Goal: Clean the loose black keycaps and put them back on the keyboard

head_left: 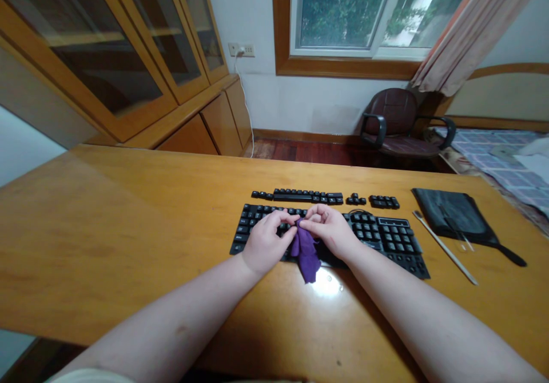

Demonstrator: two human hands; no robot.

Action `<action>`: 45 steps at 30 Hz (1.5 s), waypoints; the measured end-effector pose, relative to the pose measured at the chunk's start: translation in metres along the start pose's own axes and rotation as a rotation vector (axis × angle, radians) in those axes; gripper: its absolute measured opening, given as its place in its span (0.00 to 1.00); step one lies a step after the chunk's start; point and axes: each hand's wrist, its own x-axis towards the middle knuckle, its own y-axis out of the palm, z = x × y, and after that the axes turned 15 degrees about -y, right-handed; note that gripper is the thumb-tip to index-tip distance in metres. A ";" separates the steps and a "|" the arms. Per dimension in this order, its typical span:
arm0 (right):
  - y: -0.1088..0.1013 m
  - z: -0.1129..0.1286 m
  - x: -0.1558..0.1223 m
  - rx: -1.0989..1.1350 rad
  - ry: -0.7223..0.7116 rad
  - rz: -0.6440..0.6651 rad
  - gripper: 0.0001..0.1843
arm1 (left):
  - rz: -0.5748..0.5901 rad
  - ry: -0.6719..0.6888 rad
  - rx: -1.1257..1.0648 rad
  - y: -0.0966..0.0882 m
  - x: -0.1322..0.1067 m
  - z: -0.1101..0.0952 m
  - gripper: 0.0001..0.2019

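I have the bare left hand (268,240) and the bare right hand (332,231) meeting fingertip to fingertip, both pinching a soft purple cloth (307,260) over the black plastic keyboard (364,231). The cloth's tail hangs toward six o'clock, past the keyboard's near edge; whether a keycap sits inside the pinch, I can't quite tell. Loose black keycaps (295,198) line up at twelve o'clock, and a slim pale-handled brush (448,251) lies at three.
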 end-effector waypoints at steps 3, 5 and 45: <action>-0.002 0.000 0.001 -0.040 0.023 0.046 0.19 | 0.015 -0.024 0.010 0.001 0.000 0.001 0.04; -0.004 -0.001 0.003 -0.070 0.004 0.082 0.18 | 0.010 -0.055 -0.016 0.001 0.001 0.002 0.05; -0.019 -0.010 0.010 -0.190 -0.230 -0.142 0.14 | 0.239 0.136 0.594 -0.091 -0.007 0.037 0.09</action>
